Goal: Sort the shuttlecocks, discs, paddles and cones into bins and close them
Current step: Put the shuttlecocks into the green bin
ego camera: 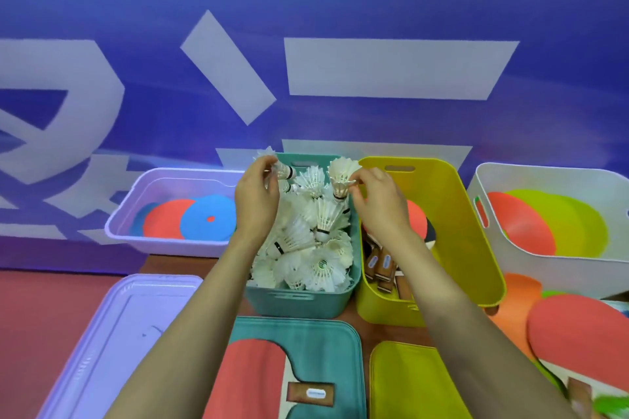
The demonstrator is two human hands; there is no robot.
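The teal bin (299, 301) in the middle holds several white shuttlecocks (316, 248). Over its far left corner my left hand (255, 194) grips a shuttlecock (279, 168). Over the far right corner my right hand (377, 201) pinches another shuttlecock (342, 177) by its feathers. The yellow bin (459, 214) to the right contains paddles (381, 265). A lilac bin (136, 214) at the left holds red and blue discs (204, 218). The white bin (544, 258) at the far right holds red and yellow-green cones (544, 224).
A lilac lid (112, 333), a teal lid (323, 343) with a red paddle (248, 381) on it, and a yellow lid (408, 381) lie in front. Another red paddle (578, 333) and orange discs (517, 299) lie at the right. A blue banner wall stands behind.
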